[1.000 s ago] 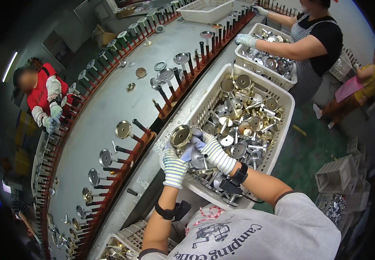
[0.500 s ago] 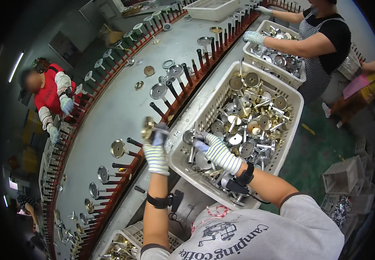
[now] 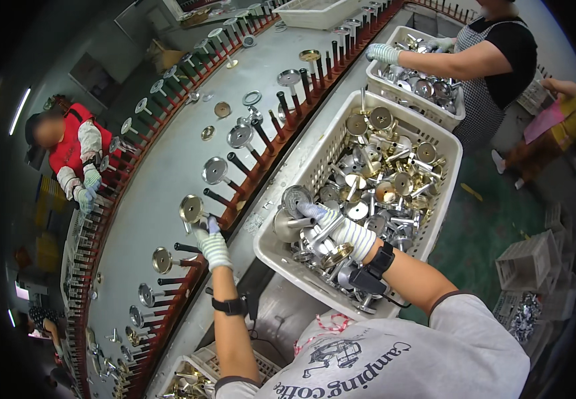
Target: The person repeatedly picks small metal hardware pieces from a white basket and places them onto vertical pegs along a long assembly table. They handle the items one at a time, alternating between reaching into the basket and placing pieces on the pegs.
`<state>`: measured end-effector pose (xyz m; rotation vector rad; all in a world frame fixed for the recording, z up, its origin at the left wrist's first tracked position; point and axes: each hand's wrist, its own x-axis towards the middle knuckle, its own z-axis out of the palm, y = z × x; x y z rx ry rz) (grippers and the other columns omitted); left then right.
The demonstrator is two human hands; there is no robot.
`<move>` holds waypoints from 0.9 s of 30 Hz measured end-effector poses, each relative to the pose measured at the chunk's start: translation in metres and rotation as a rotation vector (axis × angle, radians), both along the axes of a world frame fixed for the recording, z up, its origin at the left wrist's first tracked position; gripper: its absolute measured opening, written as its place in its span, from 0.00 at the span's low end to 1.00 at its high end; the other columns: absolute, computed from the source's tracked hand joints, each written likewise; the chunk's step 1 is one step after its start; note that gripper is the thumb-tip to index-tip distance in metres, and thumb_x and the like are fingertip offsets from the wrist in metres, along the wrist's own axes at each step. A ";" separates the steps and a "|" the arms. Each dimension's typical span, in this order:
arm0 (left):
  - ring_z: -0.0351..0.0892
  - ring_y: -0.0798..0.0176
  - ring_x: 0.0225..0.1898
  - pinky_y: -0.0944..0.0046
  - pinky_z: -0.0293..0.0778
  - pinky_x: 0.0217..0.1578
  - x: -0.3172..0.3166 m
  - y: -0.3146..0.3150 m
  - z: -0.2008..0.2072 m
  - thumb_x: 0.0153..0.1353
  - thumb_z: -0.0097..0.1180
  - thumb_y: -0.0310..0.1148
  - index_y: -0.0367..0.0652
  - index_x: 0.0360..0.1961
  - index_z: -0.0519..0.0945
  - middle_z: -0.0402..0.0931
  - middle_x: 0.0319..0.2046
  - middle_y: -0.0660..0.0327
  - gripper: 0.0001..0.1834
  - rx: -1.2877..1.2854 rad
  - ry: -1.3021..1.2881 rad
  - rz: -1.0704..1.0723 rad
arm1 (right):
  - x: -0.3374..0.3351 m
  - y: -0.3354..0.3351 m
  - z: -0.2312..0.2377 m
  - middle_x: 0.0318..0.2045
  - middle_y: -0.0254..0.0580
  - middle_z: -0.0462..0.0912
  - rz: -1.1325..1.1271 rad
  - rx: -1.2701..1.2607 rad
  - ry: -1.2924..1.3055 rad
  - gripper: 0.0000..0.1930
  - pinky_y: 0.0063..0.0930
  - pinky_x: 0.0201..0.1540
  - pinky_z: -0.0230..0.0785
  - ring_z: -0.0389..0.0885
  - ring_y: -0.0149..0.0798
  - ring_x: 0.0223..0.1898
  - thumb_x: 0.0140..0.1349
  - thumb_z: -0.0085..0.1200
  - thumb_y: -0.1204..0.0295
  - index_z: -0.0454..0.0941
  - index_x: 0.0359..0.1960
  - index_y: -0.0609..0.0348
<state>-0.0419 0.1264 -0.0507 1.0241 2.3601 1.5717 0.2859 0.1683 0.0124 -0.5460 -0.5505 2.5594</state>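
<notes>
My left hand (image 3: 213,249), in a striped glove, reaches over the row of pegs at the conveyor's near edge. Its fingers close behind a brass-coloured metal disc with a stem (image 3: 191,207), which faces up. My right hand (image 3: 351,234), gloved alike, is over the near-left part of the white plastic basket (image 3: 449,183). Its fingertips grip the rim of a silver metal disc with a stem (image 3: 296,198). Many silver and brass-coloured stemmed discs (image 3: 381,118) lie jumbled in the basket. The gloved fingers hide both gripped stems.
Black-topped pegs (image 3: 238,163) line the curved grey conveyor table (image 3: 161,183); several carry silver discs (image 3: 215,170). Another basket (image 3: 457,118) stands beyond mine, at a co-worker in a checked apron (image 3: 486,100). A person in red (image 3: 82,146) works across the table. A basket (image 3: 185,382) sits at my lower left.
The pegs and their discs have shifted toward the lower left. My left hand has lowered the brass-coloured disc to the peg row. The silver disc at my right hand has tilted face up.
</notes>
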 end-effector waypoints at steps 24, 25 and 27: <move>0.77 0.65 0.42 0.67 0.75 0.44 0.078 0.017 0.052 0.62 0.48 0.23 0.39 0.55 0.69 0.76 0.44 0.57 0.18 0.094 -0.633 -0.635 | -0.006 -0.015 -0.024 0.31 0.36 0.79 -0.119 -0.148 0.001 0.16 0.23 0.30 0.76 0.77 0.28 0.27 0.64 0.50 0.70 0.73 0.54 0.57; 0.77 0.68 0.41 0.69 0.74 0.44 0.073 0.020 0.059 0.62 0.48 0.22 0.40 0.53 0.70 0.76 0.42 0.60 0.17 0.119 -0.665 -0.598 | -0.005 -0.015 -0.024 0.32 0.37 0.78 -0.099 -0.132 0.043 0.16 0.24 0.30 0.76 0.77 0.29 0.28 0.65 0.48 0.70 0.72 0.54 0.56; 0.75 0.69 0.41 0.69 0.72 0.44 0.062 0.029 0.059 0.62 0.51 0.26 0.40 0.53 0.72 0.77 0.43 0.61 0.17 0.211 -0.636 -0.554 | -0.001 -0.016 -0.027 0.34 0.39 0.78 -0.063 -0.101 0.127 0.16 0.26 0.32 0.76 0.77 0.31 0.29 0.67 0.45 0.70 0.71 0.56 0.55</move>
